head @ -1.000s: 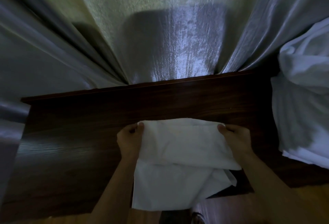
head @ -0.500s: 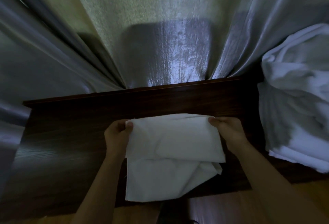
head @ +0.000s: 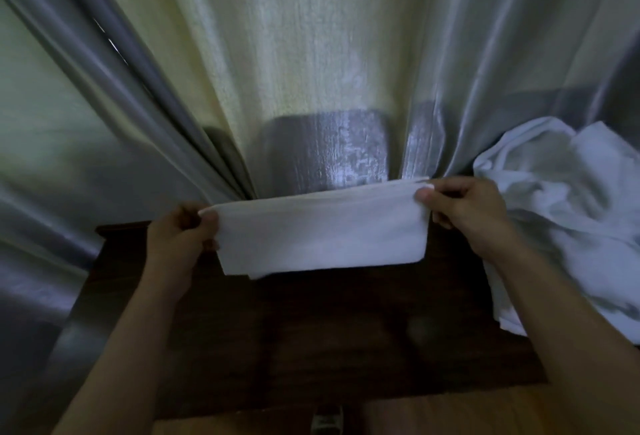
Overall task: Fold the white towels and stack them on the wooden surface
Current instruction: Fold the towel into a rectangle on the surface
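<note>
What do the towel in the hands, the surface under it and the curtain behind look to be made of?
Towel: soft white woven cloth, matte; it hangs limp in layers. Surface: dark brown wood or wood-look laminate, faint grain streaks, low sheen. Curtain: thin satin-like fabric, probably synthetic; it catches light in glossy streaks along its folds.

White towel (head: pixel 320 230), dark brown wood-grain surface (head: pixel 346 330), silvery-grey and cream curtain (head: pixel 311 54).

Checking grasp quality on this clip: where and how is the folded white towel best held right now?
By its two upper corners, one from each side, as shown: the left hand pinches the left corner and the right hand the right. The folded towel hangs as a flat band above the wooden surface, its layered edges meeting along the top, so corner pinches should keep the layers together.
</note>
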The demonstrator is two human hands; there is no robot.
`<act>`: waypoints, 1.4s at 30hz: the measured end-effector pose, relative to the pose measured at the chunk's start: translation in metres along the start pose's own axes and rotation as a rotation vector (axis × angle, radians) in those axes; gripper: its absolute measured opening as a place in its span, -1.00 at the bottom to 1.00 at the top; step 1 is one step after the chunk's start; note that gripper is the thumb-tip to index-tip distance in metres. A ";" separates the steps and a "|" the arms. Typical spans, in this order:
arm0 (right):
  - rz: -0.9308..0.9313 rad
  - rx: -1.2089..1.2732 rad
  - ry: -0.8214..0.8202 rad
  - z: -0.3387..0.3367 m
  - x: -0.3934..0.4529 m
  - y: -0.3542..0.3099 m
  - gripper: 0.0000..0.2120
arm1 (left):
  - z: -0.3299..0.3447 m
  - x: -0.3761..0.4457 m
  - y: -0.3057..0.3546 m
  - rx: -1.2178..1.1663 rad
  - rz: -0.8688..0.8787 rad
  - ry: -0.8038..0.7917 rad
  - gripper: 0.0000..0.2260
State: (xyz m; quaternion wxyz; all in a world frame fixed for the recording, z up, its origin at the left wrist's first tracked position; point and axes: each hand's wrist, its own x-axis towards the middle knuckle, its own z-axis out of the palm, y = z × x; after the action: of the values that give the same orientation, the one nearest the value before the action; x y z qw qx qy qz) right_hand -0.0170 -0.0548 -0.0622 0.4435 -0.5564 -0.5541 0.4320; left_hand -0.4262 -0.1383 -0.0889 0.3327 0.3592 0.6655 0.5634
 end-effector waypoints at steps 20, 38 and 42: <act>-0.197 0.279 -0.090 -0.035 -0.006 -0.146 -0.86 | -0.013 -0.014 0.149 -0.180 0.240 -0.031 -0.88; -0.122 0.417 0.020 -0.031 0.005 -0.124 -0.82 | 0.015 -0.003 0.136 0.088 0.409 0.110 -0.80; -0.123 0.296 0.088 -0.025 0.007 -0.126 -0.83 | 0.040 0.001 0.145 0.172 0.427 0.148 -0.80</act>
State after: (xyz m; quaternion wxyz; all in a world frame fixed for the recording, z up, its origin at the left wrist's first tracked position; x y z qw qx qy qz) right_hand -0.0219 -0.0493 0.0660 0.5702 -0.4685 -0.4974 0.4560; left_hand -0.3776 -0.1010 0.0485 0.1246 0.4767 0.6426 0.5868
